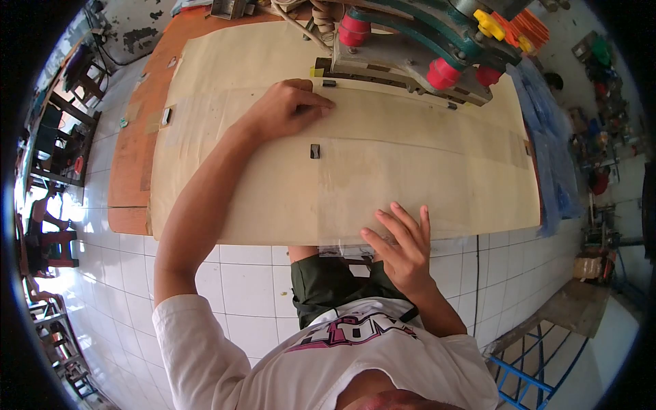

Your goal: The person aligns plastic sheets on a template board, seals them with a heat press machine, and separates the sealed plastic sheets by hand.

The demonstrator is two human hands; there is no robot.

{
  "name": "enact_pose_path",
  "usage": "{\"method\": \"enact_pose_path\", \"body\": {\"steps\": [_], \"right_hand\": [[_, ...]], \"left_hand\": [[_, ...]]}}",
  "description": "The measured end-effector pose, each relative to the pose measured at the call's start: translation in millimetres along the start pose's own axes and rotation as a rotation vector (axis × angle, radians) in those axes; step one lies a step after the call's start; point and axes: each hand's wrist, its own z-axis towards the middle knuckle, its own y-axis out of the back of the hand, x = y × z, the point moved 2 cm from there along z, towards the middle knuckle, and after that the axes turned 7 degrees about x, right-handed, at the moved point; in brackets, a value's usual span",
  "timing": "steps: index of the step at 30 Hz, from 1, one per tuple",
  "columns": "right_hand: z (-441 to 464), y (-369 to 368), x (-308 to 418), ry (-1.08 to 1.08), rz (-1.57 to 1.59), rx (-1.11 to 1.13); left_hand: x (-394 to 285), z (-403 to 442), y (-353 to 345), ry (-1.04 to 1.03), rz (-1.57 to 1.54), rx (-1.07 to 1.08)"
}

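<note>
My left hand (294, 109) is at the upper middle of the covered table, its fingers curled with thumb and fingertips close together near a small dark block (329, 83); what the fingertips hold, if anything, is too small to name. My right hand (403, 249) is over the table's near edge, fingers spread, above a clear plastic sheet (348, 205). Another small dark block (315, 151) sits on the pale sheet (260, 198) between my hands. Beyond my left hand stands a green machine (410, 41) with red knobs and a metal bar.
Blue plastic (547, 137) hangs at the table's right side. A white-and-black piece (167, 116) lies near the orange left edge (130, 184). A blue metal frame (526, 376) stands at lower right. Stools (58, 249) are at far left.
</note>
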Motion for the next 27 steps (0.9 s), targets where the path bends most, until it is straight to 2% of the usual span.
{"method": "enact_pose_path", "body": {"steps": [4,6,7,9,13,15,17,19,20,22,23,25,26,27], "right_hand": [[-9.6,3.4,-1.9,0.009,-0.079,-0.032],[-22.8,6.7,-7.5,-0.033,-0.152,-0.288],[-27.2,6.9,-10.4,-0.032,-0.153,-0.288],[-36.9,12.1,-19.5,-0.183,-0.291,-0.442],[-45.7,22.0,-40.7,-0.312,-0.459,-0.533],[-49.1,28.9,-51.7,-0.519,-0.244,-0.690],[-50.1,38.6,-57.1,-0.530,-0.267,-0.663],[-56.9,42.2,-67.3,-0.744,0.032,-0.707],[-57.9,44.5,-70.1,-0.744,0.031,-0.710],[-58.2,46.6,-77.9,-0.684,0.370,-0.727],[-58.5,53.0,-79.2,-0.683,0.369,-0.727],[-56.3,66.2,-81.8,-0.862,0.751,-0.615],[-54.0,71.4,-83.6,-0.862,0.750,-0.615],[-49.2,73.0,-87.4,-0.881,0.952,-0.590]], "left_hand": [[4.1,0.5,-2.8,0.025,0.037,0.000],[4.1,0.5,-3.2,-0.009,0.018,-0.026],[4.1,0.2,-3.2,-0.009,0.018,-0.027],[3.8,1.0,-3.2,-0.006,0.053,-0.029],[6.9,1.7,-5.2,-0.024,0.029,-0.052],[6.5,1.0,-5.1,-0.017,0.019,-0.033],[9.1,1.4,-6.7,-0.017,0.032,-0.039],[7.8,2.1,-6.0,-0.020,0.043,-0.045],[7.1,1.1,-5.8,-0.016,0.028,-0.036],[7.4,0.7,-5.4,-0.013,0.014,-0.029],[8.2,0.4,-5.8,-0.016,0.016,-0.025],[10.2,0.3,-7.2,-0.019,0.017,-0.021],[11.1,0.4,-7.8,-0.022,0.025,-0.033],[10.7,1.0,-7.0,-0.025,0.033,-0.045]]}}
